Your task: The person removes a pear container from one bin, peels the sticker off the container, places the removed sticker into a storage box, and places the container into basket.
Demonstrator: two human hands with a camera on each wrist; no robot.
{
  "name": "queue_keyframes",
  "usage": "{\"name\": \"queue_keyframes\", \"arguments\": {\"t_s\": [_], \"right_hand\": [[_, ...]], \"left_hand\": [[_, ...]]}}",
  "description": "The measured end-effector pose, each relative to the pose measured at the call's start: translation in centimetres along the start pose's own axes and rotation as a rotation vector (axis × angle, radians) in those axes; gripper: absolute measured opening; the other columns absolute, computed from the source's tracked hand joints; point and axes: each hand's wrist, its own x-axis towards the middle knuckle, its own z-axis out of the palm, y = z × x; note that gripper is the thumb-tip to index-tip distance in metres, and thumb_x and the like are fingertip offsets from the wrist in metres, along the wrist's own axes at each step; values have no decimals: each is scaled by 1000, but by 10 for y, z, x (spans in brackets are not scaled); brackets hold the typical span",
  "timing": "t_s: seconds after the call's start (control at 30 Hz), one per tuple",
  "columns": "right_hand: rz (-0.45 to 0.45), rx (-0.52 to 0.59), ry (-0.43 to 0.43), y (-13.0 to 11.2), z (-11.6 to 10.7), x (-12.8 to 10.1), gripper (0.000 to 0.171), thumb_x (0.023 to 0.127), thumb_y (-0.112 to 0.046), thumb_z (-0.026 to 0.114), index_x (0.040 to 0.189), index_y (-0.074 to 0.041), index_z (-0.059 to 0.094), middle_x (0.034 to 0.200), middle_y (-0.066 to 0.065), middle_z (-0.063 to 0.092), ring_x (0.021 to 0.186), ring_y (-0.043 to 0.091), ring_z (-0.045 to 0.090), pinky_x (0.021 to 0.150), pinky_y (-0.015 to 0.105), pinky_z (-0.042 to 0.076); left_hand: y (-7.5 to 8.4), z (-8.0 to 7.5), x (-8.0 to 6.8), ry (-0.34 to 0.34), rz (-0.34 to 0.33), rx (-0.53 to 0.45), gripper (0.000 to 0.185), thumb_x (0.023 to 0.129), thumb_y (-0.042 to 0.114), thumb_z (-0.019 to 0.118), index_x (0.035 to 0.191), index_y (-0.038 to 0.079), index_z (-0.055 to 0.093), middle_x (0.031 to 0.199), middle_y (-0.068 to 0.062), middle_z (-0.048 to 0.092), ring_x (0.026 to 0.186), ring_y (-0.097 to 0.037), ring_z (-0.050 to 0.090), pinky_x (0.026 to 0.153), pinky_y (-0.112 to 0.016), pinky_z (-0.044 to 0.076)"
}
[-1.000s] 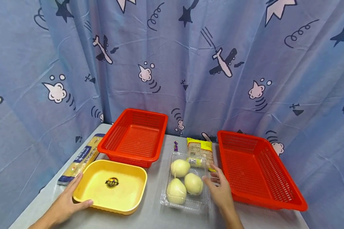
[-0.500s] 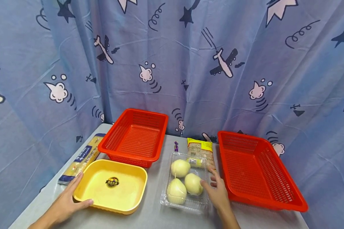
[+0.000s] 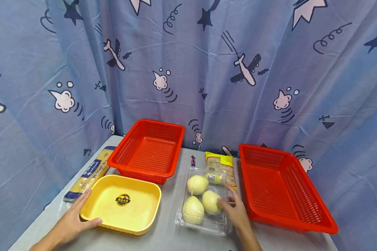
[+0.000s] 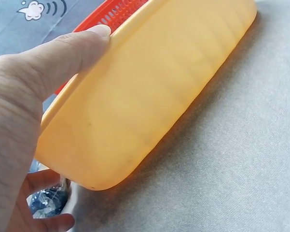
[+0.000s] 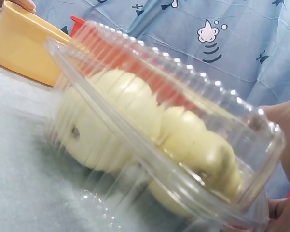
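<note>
Nearest the person, the left hand (image 3: 69, 223) has its grip on the near left corner of the yellow tray (image 3: 122, 203): thumb along the near wall, fingers up the left side. The left wrist view shows what the head view cannot, the thumb (image 4: 62, 53) lying on the rim and the other fingers curled under the tray's corner, beside a scrap of blue packaging.

The right hand (image 3: 235, 211) is on the right side of the clear plastic box (image 3: 204, 223), fingers spread and partly bent, thumb tip on the lid. The right wrist view shows the ribbed lid closed over pale round fruit (image 5: 116, 116), with the thumb on the box's end and fingers below it, so the grip is closing round the box but still loose. The box sits flat on the table, between the yellow tray and the right-hand basket.

The grey table (image 3: 163, 240) also carries a spaghetti packet (image 3: 89, 172), a small red basket (image 3: 147, 150), a purple sweet (image 3: 193, 160), a yellow food packet (image 3: 220, 164) and a larger red basket (image 3: 282, 188). Behind hangs a blue curtain (image 3: 188, 62) printed with planes and stars.
</note>
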Motion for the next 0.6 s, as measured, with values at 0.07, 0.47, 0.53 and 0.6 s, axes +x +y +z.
{"name": "queue_keyframes", "arguments": {"t_s": [0.07,0.47,0.53,0.6], "right_hand": [[-4,15,-8,1,0,2,63,86,-22,73,143,-18,46,96,15,53,83,24,49,64,32,41],[48,173,-89,12,1,7,65,88,-17,70,145,-22,40,73,5,47,69,19,46,61,29,38],[53,175,-96,12,1,8,65,88,-18,70,145,-22,39,72,4,46,70,19,46,62,30,38],[56,177,-102,12,1,8,66,88,-19,70,146,-23,39,72,4,45,70,19,46,62,30,38]], "left_hand": [[0,0,0,10,13,-3,112,75,42,80,154,4,11,151,-31,19,127,-58,27,91,-75,25],[4,-5,0,56,63,-50,110,73,36,83,153,1,17,149,-33,21,127,-59,26,91,-75,24],[5,-7,1,73,85,-67,109,72,34,83,153,1,17,150,-32,20,128,-59,25,92,-75,23],[7,-10,3,77,91,-77,109,73,32,83,153,1,16,151,-31,19,129,-58,23,92,-75,22]]}}
